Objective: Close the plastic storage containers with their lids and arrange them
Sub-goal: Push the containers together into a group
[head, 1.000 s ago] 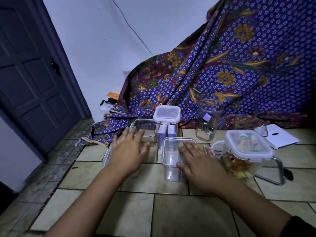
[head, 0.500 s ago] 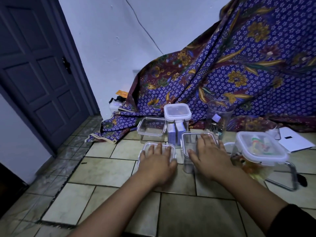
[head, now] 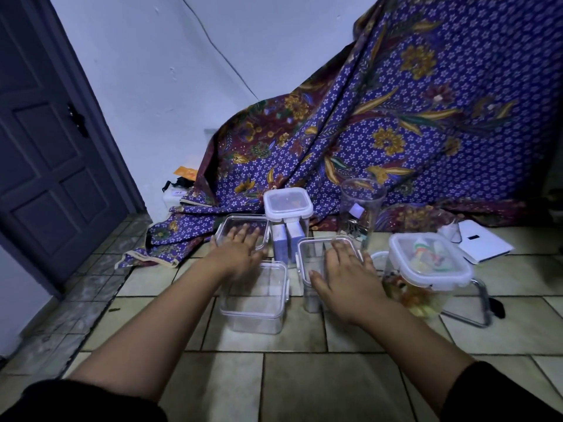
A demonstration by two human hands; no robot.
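Her left hand [head: 240, 254] lies flat, fingers spread, on the far-left container [head: 243, 228]. The right hand [head: 344, 278], also flat (palm down), covers the tall upright container [head: 310, 269].

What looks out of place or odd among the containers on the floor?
Nothing is spilled or broken. The round jar at the back stands open with no lid, while the tall box beside it is lidded. A loose lid lies partly hidden behind the right hand. The left hand rests flat on a container.
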